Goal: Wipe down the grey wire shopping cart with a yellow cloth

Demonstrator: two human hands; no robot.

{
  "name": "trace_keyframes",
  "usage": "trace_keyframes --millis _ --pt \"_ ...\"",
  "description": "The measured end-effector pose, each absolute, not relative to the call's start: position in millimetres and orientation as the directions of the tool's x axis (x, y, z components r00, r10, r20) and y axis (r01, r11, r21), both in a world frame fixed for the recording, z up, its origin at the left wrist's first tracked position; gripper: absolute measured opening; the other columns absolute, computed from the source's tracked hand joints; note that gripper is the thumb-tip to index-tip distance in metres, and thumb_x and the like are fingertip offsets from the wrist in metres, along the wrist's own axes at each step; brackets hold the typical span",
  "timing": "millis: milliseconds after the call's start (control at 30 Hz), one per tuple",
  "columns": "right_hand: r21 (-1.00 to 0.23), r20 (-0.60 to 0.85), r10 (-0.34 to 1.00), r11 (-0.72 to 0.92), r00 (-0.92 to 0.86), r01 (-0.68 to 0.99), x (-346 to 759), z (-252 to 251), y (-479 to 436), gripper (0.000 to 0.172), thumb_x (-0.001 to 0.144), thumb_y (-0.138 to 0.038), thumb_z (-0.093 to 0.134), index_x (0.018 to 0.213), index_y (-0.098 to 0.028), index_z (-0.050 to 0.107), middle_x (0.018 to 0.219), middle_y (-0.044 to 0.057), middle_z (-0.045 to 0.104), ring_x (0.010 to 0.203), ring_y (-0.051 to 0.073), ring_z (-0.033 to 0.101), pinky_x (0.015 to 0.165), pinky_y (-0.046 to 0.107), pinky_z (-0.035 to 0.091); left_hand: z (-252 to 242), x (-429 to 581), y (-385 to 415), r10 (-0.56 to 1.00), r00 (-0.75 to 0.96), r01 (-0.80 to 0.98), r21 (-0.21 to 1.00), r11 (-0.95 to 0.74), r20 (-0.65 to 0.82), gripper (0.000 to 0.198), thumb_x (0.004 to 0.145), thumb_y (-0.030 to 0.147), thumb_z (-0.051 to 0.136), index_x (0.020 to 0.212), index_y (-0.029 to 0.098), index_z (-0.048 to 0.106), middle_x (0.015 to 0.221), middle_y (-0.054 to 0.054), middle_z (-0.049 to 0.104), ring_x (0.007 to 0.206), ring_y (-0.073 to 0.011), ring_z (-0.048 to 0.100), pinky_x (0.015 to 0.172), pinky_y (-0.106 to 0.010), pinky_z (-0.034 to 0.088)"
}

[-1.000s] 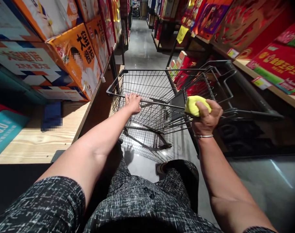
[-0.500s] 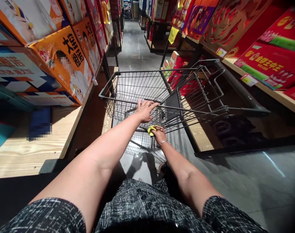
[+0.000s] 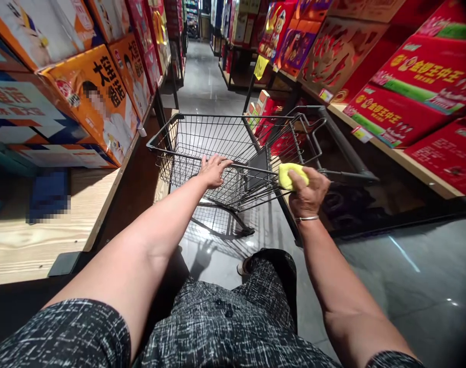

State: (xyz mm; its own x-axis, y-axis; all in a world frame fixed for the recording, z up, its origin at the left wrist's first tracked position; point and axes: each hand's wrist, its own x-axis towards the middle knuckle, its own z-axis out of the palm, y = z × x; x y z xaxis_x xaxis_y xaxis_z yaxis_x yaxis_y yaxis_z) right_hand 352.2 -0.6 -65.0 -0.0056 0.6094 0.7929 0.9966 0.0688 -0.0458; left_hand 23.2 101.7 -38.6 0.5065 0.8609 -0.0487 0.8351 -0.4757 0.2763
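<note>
A black wire shopping cart (image 3: 207, 148) stands sideways in front of me, its push handle at the right. My left hand (image 3: 213, 171) rests on the near top rail, fingers stretched out and spread over it. In my right hand (image 3: 311, 191) is a folded yellow cloth (image 3: 287, 176), pinched between thumb and fingers. The cloth is at the near rail, towards the handle end; whether it presses on the rail I cannot tell. A thin bracelet circles my right wrist. Under the basket, part of the cart's lower frame (image 3: 233, 220) shows above the floor.
Orange boxes (image 3: 98, 97) are stacked on a wooden shelf (image 3: 90, 194) at the left. Red boxes (image 3: 394, 117) fill the right shelf, with a yellow tag (image 3: 261, 67) hanging from its far end. A grey aisle floor (image 3: 202, 76) runs ahead between the shelves.
My right hand has come up with the yellow cloth from low on the cart's near side and moved right to the top rail. My left hand stays on the rail.
</note>
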Motion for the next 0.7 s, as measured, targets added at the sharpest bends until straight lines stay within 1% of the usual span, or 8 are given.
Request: trace_keyframes --millis 67,167,267,333,433,533,600,700 --pt "-0.027 0.827 0.562 -0.003 0.024 1.000 352.8 -59.6 -7.5 0.032 0.101 -0.028 0.050 0.121 -0.030 0.075 0.130 0.011 0.061 0.121 0.029 0.047 0.101 0.047 0.040 -37.5 22.3 101.7 0.873 0.485 0.848 0.272 -0.455 -0.053 0.081 0.085 0.020 0.066 0.160 0.034 0.037 0.172 -0.006 0.029 0.165 -0.0340 0.005 0.130 -0.065 -0.007" --pt "-0.015 0.798 0.601 -0.048 0.041 0.999 328.0 -66.8 -6.3 0.036 0.095 -0.021 0.054 0.123 -0.030 0.075 0.131 0.011 0.062 0.119 0.030 0.047 0.097 0.048 0.042 -36.4 23.3 100.0 0.890 0.452 0.865 0.272 -0.422 -0.058 0.080 0.085 0.019 0.065 0.159 0.035 0.038 0.175 -0.005 0.025 0.166 -0.0349 -0.002 0.130 -0.066 -0.009" --pt "-0.035 0.728 0.685 -0.021 0.040 0.999 282.9 -75.6 10.0 0.047 0.088 -0.013 0.056 0.128 -0.029 0.073 0.136 0.013 0.060 0.118 0.030 0.047 0.095 0.046 0.044 -37.5 25.5 98.9 0.892 0.447 0.866 0.282 -0.414 -0.063 0.081 0.084 0.018 0.065 0.159 0.035 0.038 0.176 -0.004 0.021 0.165 -0.0344 -0.007 0.129 -0.066 -0.009" --pt "-0.034 0.661 0.750 0.050 -0.015 0.998 248.6 -76.0 25.2 0.050 0.087 -0.011 0.056 0.131 -0.029 0.073 0.139 0.013 0.058 0.119 0.030 0.047 0.096 0.045 0.045 -39.4 26.3 99.5 0.892 0.449 0.864 0.279 -0.419 -0.050 0.082 0.084 0.019 0.065 0.159 0.035 0.037 0.177 -0.004 0.020 0.165 -0.0342 -0.008 0.129 -0.066 -0.009" --pt "-0.007 0.535 0.830 0.190 -0.157 0.982 206.1 -68.9 45.2 0.047 0.096 -0.015 0.053 0.136 -0.033 0.070 0.145 0.009 0.057 0.122 0.029 0.044 0.096 0.041 0.043 -41.0 24.3 101.9 0.893 0.448 0.870 0.251 -0.423 -0.046 0.084 0.084 0.020 0.066 0.162 0.029 0.034 0.178 -0.007 0.017 0.165 -0.0341 -0.010 0.130 -0.066 -0.009" --pt "0.050 0.449 0.851 0.281 -0.273 0.958 195.2 -59.8 52.0 0.041 0.102 -0.021 0.051 0.135 -0.038 0.069 0.148 0.005 0.057 0.122 0.028 0.042 0.092 0.039 0.041 -39.0 18.6 104.7 0.881 0.467 0.868 0.233 -0.439 -0.077 0.088 0.084 0.018 0.065 0.164 0.026 0.029 0.179 -0.008 0.013 0.165 -0.0329 -0.011 0.130 -0.065 -0.008" --pt "0.110 0.429 0.844 0.306 -0.323 0.946 210.5 -56.0 46.0 0.036 0.103 -0.024 0.053 0.131 -0.038 0.070 0.147 0.004 0.059 0.121 0.027 0.041 0.089 0.038 0.040 -36.3 14.3 106.1 0.878 0.472 0.865 0.239 -0.442 -0.083 0.087 0.085 0.017 0.064 0.163 0.030 0.031 0.179 -0.006 0.013 0.165 -0.0320 -0.010 0.130 -0.064 -0.008" --pt "0.190 0.464 0.825 0.265 -0.324 0.945 258.2 -53.1 22.1 0.028 0.102 -0.027 0.057 0.123 -0.035 0.074 0.142 0.005 0.062 0.120 0.027 0.040 0.087 0.038 0.037 -32.3 9.1 108.2 0.883 0.463 0.867 0.248 -0.431 -0.082 0.082 0.087 0.018 0.064 0.162 0.033 0.034 0.179 -0.006 0.014 0.165 -0.0308 -0.010 0.130 -0.064 -0.008"
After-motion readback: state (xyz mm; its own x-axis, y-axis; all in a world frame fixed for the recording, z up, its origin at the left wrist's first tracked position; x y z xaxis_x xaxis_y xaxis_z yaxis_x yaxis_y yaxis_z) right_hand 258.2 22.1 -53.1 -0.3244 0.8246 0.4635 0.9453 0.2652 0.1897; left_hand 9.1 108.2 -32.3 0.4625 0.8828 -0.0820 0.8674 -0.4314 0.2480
